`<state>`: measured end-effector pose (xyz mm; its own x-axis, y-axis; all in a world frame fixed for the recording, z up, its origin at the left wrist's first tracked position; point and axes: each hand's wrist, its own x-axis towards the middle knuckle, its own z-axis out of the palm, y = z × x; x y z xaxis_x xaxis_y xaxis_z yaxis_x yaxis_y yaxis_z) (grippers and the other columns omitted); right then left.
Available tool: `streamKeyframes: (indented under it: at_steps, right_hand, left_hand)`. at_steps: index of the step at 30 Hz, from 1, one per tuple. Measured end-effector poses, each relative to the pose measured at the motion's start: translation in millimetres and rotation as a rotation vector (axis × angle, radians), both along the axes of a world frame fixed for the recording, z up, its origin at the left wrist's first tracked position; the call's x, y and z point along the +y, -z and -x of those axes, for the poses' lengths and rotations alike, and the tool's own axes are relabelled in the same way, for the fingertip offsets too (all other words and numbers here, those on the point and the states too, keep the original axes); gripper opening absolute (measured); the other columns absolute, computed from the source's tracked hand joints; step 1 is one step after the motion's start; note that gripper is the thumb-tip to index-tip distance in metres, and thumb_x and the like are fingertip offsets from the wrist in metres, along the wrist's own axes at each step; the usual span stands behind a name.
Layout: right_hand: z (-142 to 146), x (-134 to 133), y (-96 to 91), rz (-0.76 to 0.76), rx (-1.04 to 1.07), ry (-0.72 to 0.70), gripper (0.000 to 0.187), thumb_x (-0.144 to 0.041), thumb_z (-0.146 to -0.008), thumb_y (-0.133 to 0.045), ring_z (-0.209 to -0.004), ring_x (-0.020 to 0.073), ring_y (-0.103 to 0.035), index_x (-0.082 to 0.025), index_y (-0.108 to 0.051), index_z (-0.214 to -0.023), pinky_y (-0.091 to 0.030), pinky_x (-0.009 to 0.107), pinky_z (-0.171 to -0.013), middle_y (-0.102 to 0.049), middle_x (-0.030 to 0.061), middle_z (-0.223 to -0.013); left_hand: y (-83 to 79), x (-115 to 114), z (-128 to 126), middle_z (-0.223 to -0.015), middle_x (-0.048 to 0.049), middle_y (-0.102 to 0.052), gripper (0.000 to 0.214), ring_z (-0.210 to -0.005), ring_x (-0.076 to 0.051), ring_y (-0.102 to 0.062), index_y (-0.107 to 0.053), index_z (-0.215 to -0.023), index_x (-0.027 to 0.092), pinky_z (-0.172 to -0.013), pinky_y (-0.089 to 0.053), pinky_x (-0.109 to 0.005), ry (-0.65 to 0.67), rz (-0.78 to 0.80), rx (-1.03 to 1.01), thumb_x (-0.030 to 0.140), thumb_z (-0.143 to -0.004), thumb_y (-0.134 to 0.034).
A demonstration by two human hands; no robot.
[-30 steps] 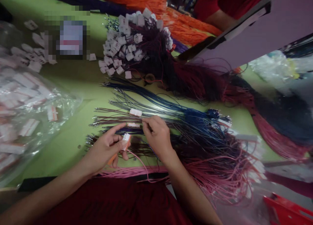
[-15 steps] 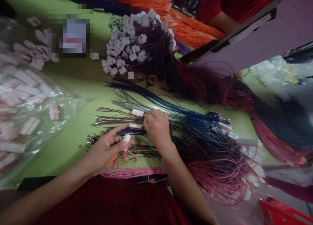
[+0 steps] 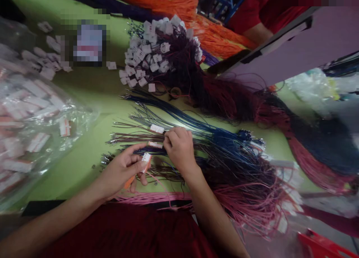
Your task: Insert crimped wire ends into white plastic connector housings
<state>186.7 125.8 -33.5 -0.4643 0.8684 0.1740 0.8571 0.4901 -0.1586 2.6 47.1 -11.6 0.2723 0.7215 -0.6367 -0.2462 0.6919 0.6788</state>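
Note:
Between the thumb and fingers of my left hand (image 3: 127, 170) is a white-and-orange connector housing (image 3: 146, 162), with a pink wire (image 3: 158, 180) trailing from it. Something orange (image 3: 129, 182) shows under that palm. My left index finger reaches to a second connector housing (image 3: 155, 144), lying over the wires. My right hand (image 3: 179, 145) is closed, knuckles up, over the brown wires (image 3: 134, 139); what its fingertips pinch is hidden. Just left of its fingers lies another white connector housing (image 3: 157, 128). Dark blue wires (image 3: 168, 108) with metal terminals fan out beyond.
A clear plastic bag (image 3: 75, 138) of connector housings lies at left. Farther back sits a heap of white connectors (image 3: 140, 59) on dark wires. Pink wires (image 3: 246, 202) spread at lower right. A slanted panel (image 3: 297, 44) stands at right, near another person's arm (image 3: 258, 33).
The whole view has shifted slightly. Both hands keep nearly the same place and grip, and the left index finger still reaches toward the housing lying on the wires.

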Motion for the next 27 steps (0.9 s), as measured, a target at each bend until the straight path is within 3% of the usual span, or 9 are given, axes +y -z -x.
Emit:
streamKeyframes:
  at_steps: [3, 6, 11, 13, 16, 18, 27]
  right_hand:
    - [-6, -7, -10.1, 0.065, 0.150, 0.025, 0.013, -0.009, -0.079, -0.051, -0.077, 0.0188, -0.054, -0.017, -0.059, -0.073, -0.036, 0.032, -0.072, -0.063, 0.0050, -0.076]
    - [-5, -20, -34.7, 0.197, 0.387, 0.014, 0.010, -0.012, -0.080, -0.053, -0.070, 0.0158, -0.054, -0.019, -0.060, -0.077, -0.041, 0.029, -0.069, -0.062, 0.0020, -0.072]
    - [21, -47, -74.3, 0.682, 0.710, -0.373, 0.013, -0.012, -0.083, -0.056, -0.069, 0.0099, -0.060, -0.020, -0.066, -0.081, -0.046, 0.021, -0.070, -0.066, -0.0012, -0.073]
    - [26, -53, -72.4, 0.790, 0.751, -0.323, 0.013, -0.011, -0.083, -0.055, -0.067, 0.0087, -0.060, -0.019, -0.065, -0.079, -0.047, 0.019, -0.067, -0.066, -0.0019, -0.073]
    - [20, -54, -54.9, 0.712, 0.714, 0.042, 0.013, -0.011, -0.081, -0.053, -0.058, 0.0083, -0.056, -0.018, -0.062, -0.074, -0.043, 0.017, -0.055, -0.063, -0.0029, -0.065]
    - [12, -52, -43.5, 0.624, 0.646, 0.169, 0.012, -0.013, -0.080, -0.054, -0.055, 0.0086, -0.054, -0.018, -0.062, -0.073, -0.040, 0.018, -0.051, -0.061, -0.0032, -0.062]
    - [5, -51, -37.6, 0.401, 0.561, 0.062, 0.013, -0.014, -0.080, -0.058, -0.063, 0.0119, -0.061, -0.021, -0.069, -0.079, -0.043, 0.022, -0.059, -0.069, -0.0003, -0.070]
  left_hand:
    - [0.3, 0, 1, -0.074, 0.0023, -0.058, 0.062, -0.054, -0.013, -0.060, -0.041, -0.132, 0.022, -0.038, -0.040, -0.019, -0.007, 0.009, -0.010, 0.037, -0.076, -0.066]
    - [1.9, -1, 0, -0.073, 0.0014, -0.059, 0.058, -0.053, -0.013, -0.060, -0.046, -0.128, 0.021, -0.037, -0.041, -0.019, -0.019, -0.007, -0.009, 0.036, -0.075, -0.067]
    - [7.8, -3, -3, -0.081, -0.0038, -0.067, 0.041, -0.065, -0.013, -0.063, -0.058, -0.108, 0.018, -0.052, -0.048, -0.021, -0.102, -0.018, -0.072, 0.031, -0.072, -0.072]
    - [7.9, -2, -4, -0.080, -0.0028, -0.067, 0.041, -0.065, -0.013, -0.063, -0.058, -0.107, 0.017, -0.052, -0.049, -0.020, -0.154, -0.034, -0.054, 0.031, -0.071, -0.073]
    - [4.2, 0, -2, -0.071, -0.0001, -0.063, 0.045, -0.052, -0.012, -0.060, -0.056, -0.110, 0.016, -0.037, -0.042, -0.018, -0.161, -0.045, -0.004, 0.034, -0.072, -0.072]
    - [1.2, 3, -1, -0.069, 0.0005, -0.062, 0.046, -0.049, -0.013, -0.060, -0.055, -0.110, 0.015, -0.034, -0.040, -0.018, -0.156, -0.047, 0.009, 0.035, -0.072, -0.071]
    - [4.8, 2, 0, -0.076, -0.0001, -0.064, 0.040, -0.052, -0.012, -0.062, -0.055, -0.110, 0.018, -0.035, -0.041, -0.016, -0.173, -0.043, -0.028, 0.032, -0.075, -0.069]
